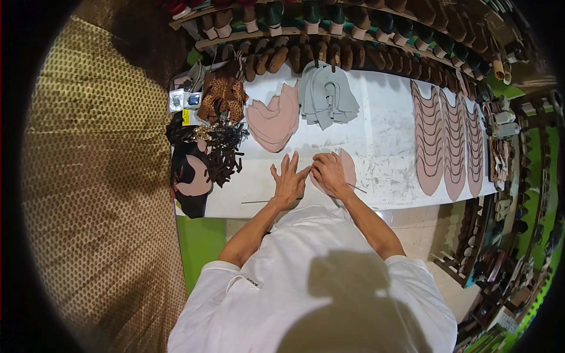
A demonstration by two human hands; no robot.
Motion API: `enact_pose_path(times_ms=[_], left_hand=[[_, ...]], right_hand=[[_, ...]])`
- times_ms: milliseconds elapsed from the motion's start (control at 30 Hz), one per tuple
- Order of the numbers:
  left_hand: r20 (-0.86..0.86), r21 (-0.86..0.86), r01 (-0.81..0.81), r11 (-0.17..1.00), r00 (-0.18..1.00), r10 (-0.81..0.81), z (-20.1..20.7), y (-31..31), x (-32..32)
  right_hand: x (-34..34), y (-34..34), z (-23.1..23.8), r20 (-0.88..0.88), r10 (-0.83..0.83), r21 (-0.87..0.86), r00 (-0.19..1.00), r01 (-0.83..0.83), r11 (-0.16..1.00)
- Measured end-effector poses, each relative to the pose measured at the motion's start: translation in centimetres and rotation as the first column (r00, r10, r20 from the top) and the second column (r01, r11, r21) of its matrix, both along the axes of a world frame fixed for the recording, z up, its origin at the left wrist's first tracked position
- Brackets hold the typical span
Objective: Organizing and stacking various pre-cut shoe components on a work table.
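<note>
My left hand [288, 181] rests on the white-topped table with its fingers spread, the index finger reaching toward my right hand. My right hand [329, 172] lies over a rounded pink cut piece [348, 167], fingers bent and drawn together; what is between them is hidden. A thin dark rod [358, 189] pokes out beside my right wrist; I cannot tell whether that hand grips it. Another thin dark rod [259, 202] lies by my left wrist. Beyond my hands are stacked pink pieces [272, 120] and a pile of grey cut pieces [329, 97] with a small tool on top.
Three columns of overlapping pink pieces [454, 141] lie on the right of the table [388, 170]. Dark strips [223, 162] and leopard-print material [223, 97] are heaped at the left. Shoe lasts [294, 56] line the back; a patterned curtain [106, 176] hangs left.
</note>
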State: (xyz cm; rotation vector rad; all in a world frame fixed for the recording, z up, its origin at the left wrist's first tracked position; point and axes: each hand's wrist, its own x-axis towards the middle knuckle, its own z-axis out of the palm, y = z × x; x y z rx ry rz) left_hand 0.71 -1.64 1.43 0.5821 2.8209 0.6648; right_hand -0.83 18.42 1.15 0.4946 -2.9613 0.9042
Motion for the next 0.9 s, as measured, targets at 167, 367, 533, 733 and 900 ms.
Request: enact_pose_path(times_ms=[167,367,533,733,900], left_hand=[[-0.179,-0.184,0.134,0.974,0.970,-0.167,-0.7,-0.2,-0.2],[-0.143,-0.156,0.121,0.980,0.979,-0.144,-0.5,-0.4,-0.1],[-0.148,-0.142,0.123,0.982,0.979,-0.144,-0.8,-0.5,0.0],[-0.109,-0.063,0.106,0.992,0.988,-0.113,-0.8,-0.5,0.0],[0.003,0.099,0.017,0.995,1.000,-0.018,-0.6,-0.4,0.1]], right_hand=[[0.6,0.9,0.0,0.002,0.016,-0.014,1.000,-0.016,1.000],[3.2,2.5,0.5,-0.066,-0.178,-0.028,0.982,0.177,0.984],[2.7,2.5,0.6,-0.058,-0.202,-0.045,0.978,0.199,0.979],[2.5,2.6,0.6,-0.021,-0.210,-0.049,0.978,0.209,0.977],[3.0,2.6,0.1,-0.019,-0.220,-0.055,0.975,0.219,0.974]])
